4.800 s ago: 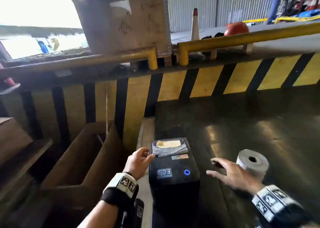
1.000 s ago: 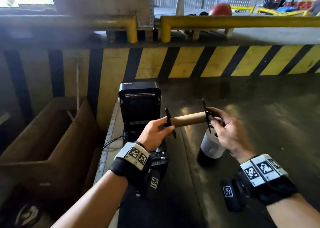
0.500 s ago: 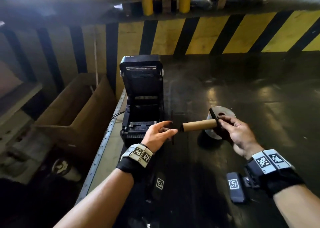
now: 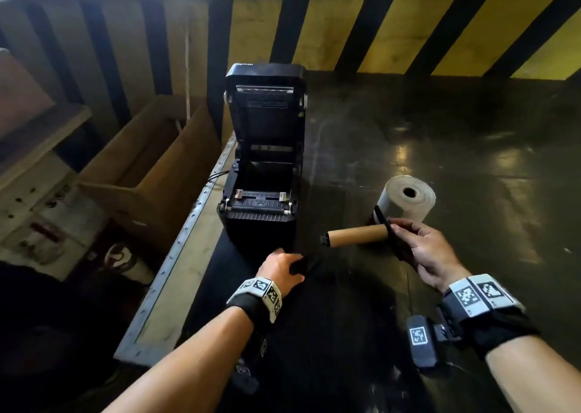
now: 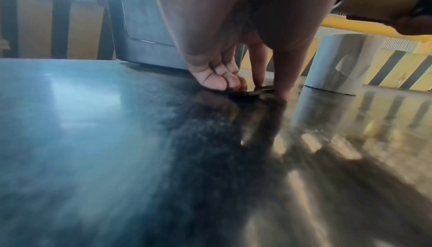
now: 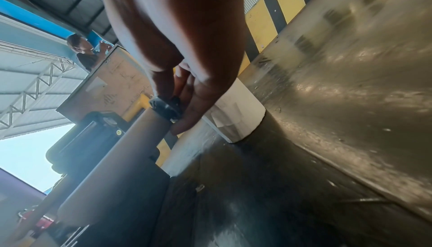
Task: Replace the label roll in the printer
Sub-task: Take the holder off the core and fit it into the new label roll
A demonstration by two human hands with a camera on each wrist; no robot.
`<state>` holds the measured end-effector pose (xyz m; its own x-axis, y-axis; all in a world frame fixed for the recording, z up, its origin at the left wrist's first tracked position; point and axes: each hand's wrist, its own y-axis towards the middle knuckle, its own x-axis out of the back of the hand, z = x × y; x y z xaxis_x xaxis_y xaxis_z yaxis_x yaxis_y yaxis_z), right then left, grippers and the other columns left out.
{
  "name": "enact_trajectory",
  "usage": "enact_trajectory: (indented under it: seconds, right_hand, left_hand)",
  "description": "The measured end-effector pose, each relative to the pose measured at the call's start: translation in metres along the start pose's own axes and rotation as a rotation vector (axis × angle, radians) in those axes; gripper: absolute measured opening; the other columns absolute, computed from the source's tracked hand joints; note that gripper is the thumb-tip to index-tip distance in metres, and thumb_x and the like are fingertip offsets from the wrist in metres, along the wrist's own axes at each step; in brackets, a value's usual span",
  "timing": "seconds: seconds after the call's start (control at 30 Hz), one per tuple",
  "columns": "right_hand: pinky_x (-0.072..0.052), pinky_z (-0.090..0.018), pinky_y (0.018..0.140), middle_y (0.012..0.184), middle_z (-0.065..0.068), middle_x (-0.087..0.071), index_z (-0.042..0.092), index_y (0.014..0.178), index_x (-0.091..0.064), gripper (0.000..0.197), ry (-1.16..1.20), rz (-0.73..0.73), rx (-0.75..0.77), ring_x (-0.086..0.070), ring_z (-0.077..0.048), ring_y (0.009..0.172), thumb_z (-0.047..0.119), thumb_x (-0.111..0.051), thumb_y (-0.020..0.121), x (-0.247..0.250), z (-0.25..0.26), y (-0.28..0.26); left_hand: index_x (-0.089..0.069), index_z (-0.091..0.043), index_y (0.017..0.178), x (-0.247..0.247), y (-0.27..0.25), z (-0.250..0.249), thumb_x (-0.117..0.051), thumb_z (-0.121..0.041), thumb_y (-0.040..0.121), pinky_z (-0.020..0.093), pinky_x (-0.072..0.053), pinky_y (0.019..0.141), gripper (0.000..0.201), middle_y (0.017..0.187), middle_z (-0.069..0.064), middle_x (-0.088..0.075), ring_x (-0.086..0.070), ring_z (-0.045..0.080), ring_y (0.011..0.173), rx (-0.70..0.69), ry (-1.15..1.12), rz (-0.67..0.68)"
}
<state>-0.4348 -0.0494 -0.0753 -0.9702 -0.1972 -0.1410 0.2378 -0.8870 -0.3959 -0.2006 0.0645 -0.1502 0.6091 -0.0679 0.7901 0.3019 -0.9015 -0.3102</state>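
right hand pinching the black end flange of an empty cardboard tube, thumb and fingers curled round the flange, tube held level above the desk and pointing left. small black cap visible on the tube's free left end. same grip seen in the right wrist view, fingers closed on the shiny black flange with the tube running toward the camera.

left hand low on the desk just in front of the printer, fingers curled down onto a small flat black piece lying on the surface. in the left wrist view, fingertips and thumb touching that dark piece against the desk; whether lifted or flat on the surface, cannot tell.

new label roll standing on end on the desk, hollow core up, just behind the right hand, right of the printer and apart from it. also visible as a white cylinder in the left wrist view.

printer at the desk's left edge, lid tipped up and back, roll bay open and dark. cable leaving its left side.

open cardboard box below the desk on the left. yellow and black striped wall behind. marker bands on both wrists.
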Motion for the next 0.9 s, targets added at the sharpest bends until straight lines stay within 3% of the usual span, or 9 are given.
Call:
enact_trajectory:
  seconds: [0.17, 0.3, 0.4, 0.5, 0.7, 0.83, 0.9]
  right_hand:
    - [-0.052, -0.018, 0.059, 0.094, -0.006, -0.063, 0.004, 0.115, -0.061, 0.026, -0.029, 0.02, -0.014, -0.059, -0.014, 0.082, 0.005, -0.054, 0.09, 0.0, -0.004, 0.001]
    - [-0.046, -0.023, 0.066, 0.095, -0.006, -0.062, 0.008, 0.11, -0.062, 0.022, -0.016, 0.035, -0.017, -0.058, -0.014, 0.084, 0.005, -0.053, 0.09, 0.001, 0.0, 0.0]
    - [-0.05, -0.02, 0.061, 0.096, -0.008, -0.063, 0.01, 0.102, -0.065, 0.017, -0.04, 0.051, 0.004, -0.059, -0.015, 0.084, 0.006, -0.055, 0.089, 0.003, -0.002, 0.003]
    - [-0.051, -0.016, 0.055, 0.095, -0.009, -0.064, 0.008, 0.104, -0.065, 0.018, -0.037, 0.048, 0.038, -0.06, -0.014, 0.082, 0.006, -0.057, 0.088, 0.008, -0.006, 0.007]
    - [-0.05, -0.032, 0.085, 0.1, -0.013, -0.068, 0.008, 0.103, -0.068, 0.019, -0.074, -0.079, 0.118, -0.062, -0.021, 0.094, 0.006, -0.06, 0.086, 0.052, -0.014, 0.015]
    - [-0.054, -0.022, 0.067, 0.095, -0.013, -0.07, 0.009, 0.101, -0.069, 0.017, -0.121, -0.135, 0.067, -0.064, -0.022, 0.085, 0.007, -0.062, 0.085, 0.091, -0.03, 0.017]
    - [-0.055, -0.033, 0.081, 0.095, -0.014, -0.07, 0.006, 0.102, -0.068, 0.019, -0.139, -0.179, 0.035, -0.064, -0.025, 0.09, 0.006, -0.062, 0.085, 0.106, -0.039, 0.019]
  left_hand:
    - [-0.049, -0.021, 0.132, 0.003, 0.001, -0.006, -0.076, -0.032, 0.071, 0.032, -0.045, 0.098, 0.067, 0.122, 0.008, -0.051, -0.054, 0.025, 0.114, -0.018, -0.034, -0.032]
    - [-0.046, -0.024, 0.133, 0.025, 0.001, -0.028, -0.081, -0.03, 0.066, 0.026, -0.051, 0.085, 0.075, 0.115, 0.001, -0.057, -0.063, 0.019, 0.101, -0.112, -0.378, 0.046]
    - [-0.055, -0.023, 0.124, 0.032, 0.005, -0.045, -0.081, -0.025, 0.068, 0.021, -0.053, 0.074, 0.062, 0.102, 0.002, -0.062, -0.064, 0.016, 0.087, -0.164, -0.539, 0.095]
    - [-0.066, -0.024, 0.108, 0.03, 0.007, -0.058, -0.08, -0.028, 0.068, 0.018, -0.051, 0.07, 0.043, 0.092, 0.002, -0.067, -0.061, 0.011, 0.079, -0.204, -0.375, 0.023]
    - [-0.069, -0.023, 0.104, 0.026, 0.014, -0.043, -0.082, -0.027, 0.066, 0.02, -0.048, 0.077, 0.04, 0.087, -0.003, -0.071, -0.064, 0.008, 0.079, -0.148, -0.315, 0.02]
    - [-0.07, -0.023, 0.103, 0.022, 0.015, -0.028, -0.082, -0.03, 0.065, 0.021, -0.051, 0.082, 0.04, 0.092, -0.002, -0.073, -0.067, 0.009, 0.088, -0.081, -0.214, 0.045]
    - [-0.07, -0.022, 0.102, 0.018, 0.014, -0.027, -0.081, -0.032, 0.065, 0.015, -0.046, 0.075, 0.041, 0.09, -0.004, -0.07, -0.064, 0.009, 0.086, -0.052, -0.155, 0.037]
